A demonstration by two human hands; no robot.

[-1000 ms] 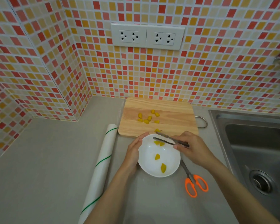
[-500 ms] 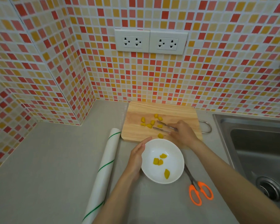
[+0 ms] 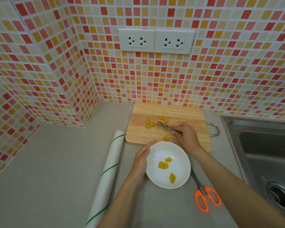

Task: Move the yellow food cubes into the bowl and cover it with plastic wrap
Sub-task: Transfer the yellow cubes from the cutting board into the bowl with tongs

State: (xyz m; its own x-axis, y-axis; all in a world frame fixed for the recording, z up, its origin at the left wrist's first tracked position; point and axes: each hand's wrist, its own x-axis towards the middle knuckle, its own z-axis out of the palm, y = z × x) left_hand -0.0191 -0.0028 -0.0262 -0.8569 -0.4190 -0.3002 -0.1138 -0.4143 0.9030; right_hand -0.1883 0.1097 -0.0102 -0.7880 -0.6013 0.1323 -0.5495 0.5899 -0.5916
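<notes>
A white bowl (image 3: 179, 155) stands on the grey counter with several yellow food cubes (image 3: 163, 165) inside. My left hand (image 3: 141, 159) cups its left rim. My right hand (image 3: 187, 137) grips metal tongs (image 3: 166, 127) over the wooden cutting board (image 3: 184, 112), their tips among the loose yellow cubes (image 3: 149, 125); one cube (image 3: 165, 138) lies near the board's front edge. A roll of plastic wrap (image 3: 106, 176), white with green stripes, lies left of the bowl.
Orange-handled scissors (image 3: 205, 197) lie right of the bowl. A steel sink (image 3: 266, 155) fills the right side. The tiled wall with two white socket plates (image 3: 156, 40) rises behind the board and along the left.
My right hand has carried the tongs from above the bowl back to the cubes on the board. More cubes now lie in the bowl. My left hand stays at the rim.
</notes>
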